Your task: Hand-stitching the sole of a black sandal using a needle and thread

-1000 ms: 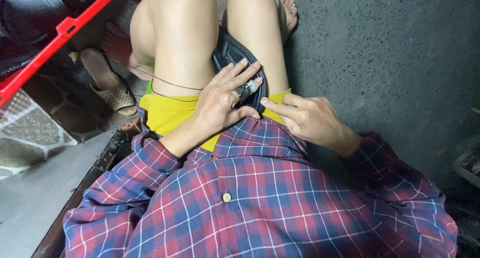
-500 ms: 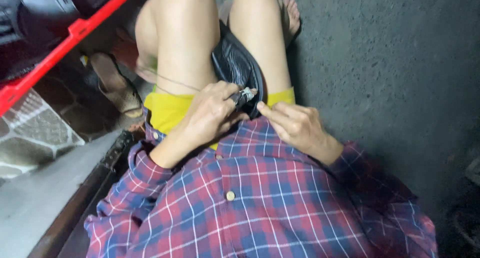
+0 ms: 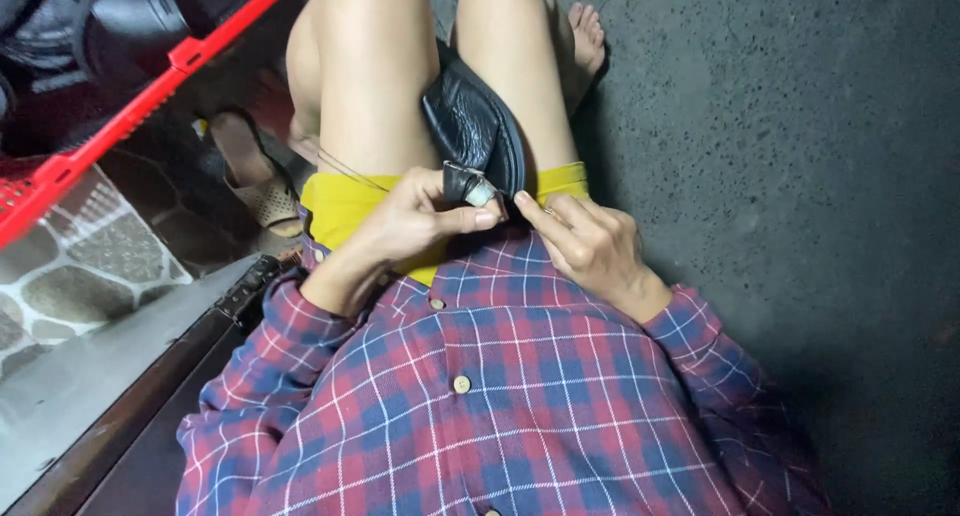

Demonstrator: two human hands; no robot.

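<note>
Here, the black, creased leather sandal [image 3: 472,126] lies wedged between the person's bare thighs, its near end on the yellow shorts [image 3: 345,204]. The left hand [image 3: 415,221] is closed, pinching a small metal piece [image 3: 478,188] at the sandal's edge between thumb and fingertips. The right hand [image 3: 585,241] is loosely curled, forefinger touching that same end and gripping nothing I can see. To my eye, a steady pinch and keeping the sandal clamped by the legs would serve best. A thin cord [image 3: 350,166] crosses the left thigh.

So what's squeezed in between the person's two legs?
In the head view, a black leather shoe sits wedged between the legs. The left hand pinches a small metal piece at its near end; the right hand touches alongside.
</note>
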